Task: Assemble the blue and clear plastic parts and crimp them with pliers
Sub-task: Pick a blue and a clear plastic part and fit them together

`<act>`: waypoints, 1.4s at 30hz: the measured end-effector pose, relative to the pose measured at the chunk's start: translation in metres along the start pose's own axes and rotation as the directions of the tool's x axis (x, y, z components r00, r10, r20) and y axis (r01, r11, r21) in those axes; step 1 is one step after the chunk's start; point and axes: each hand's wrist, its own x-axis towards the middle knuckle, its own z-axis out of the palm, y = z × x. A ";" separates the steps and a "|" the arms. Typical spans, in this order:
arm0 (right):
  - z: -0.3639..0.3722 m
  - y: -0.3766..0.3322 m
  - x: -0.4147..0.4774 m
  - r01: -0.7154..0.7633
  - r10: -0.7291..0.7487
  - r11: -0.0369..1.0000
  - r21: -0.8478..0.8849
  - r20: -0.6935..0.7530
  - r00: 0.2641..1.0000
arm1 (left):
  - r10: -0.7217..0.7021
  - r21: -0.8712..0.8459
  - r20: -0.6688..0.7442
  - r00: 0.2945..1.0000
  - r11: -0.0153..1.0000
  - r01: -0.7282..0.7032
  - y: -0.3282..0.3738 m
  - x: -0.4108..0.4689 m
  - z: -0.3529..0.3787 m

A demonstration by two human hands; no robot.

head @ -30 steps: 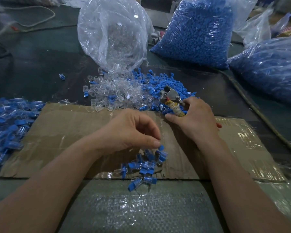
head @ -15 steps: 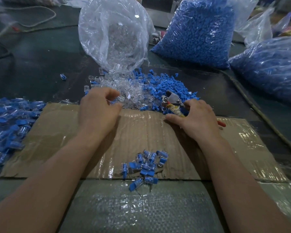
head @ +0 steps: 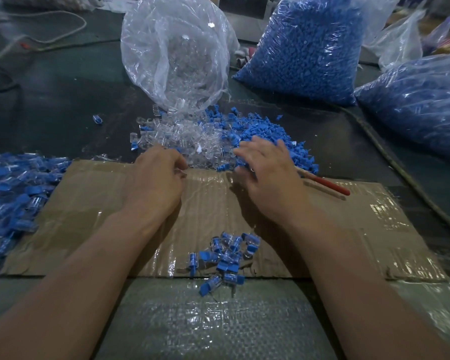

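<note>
Hands (head: pixel 268 175) over glossy clear parts (head: pixel 182 141), matte blue parts (head: pixel 265 131); taped cardboard (head: pixel 218 203).

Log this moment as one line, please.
left hand: curled at clear parts | right hand: spread over blue parts | pliers: on cardboard | assembled pieces: near edge

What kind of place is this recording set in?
Probably a small workshop bench for manual piecework: bulk bags of blue parts, a loose heap of clear parts, a cardboard mat as work surface, and a pile of assembled pieces.
</note>
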 end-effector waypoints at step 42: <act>0.019 -0.007 0.007 -0.016 0.026 0.997 -0.079 0.118 0.993 | 0.090 -0.285 0.014 0.996 0.955 -0.082 0.016 -0.006 0.001</act>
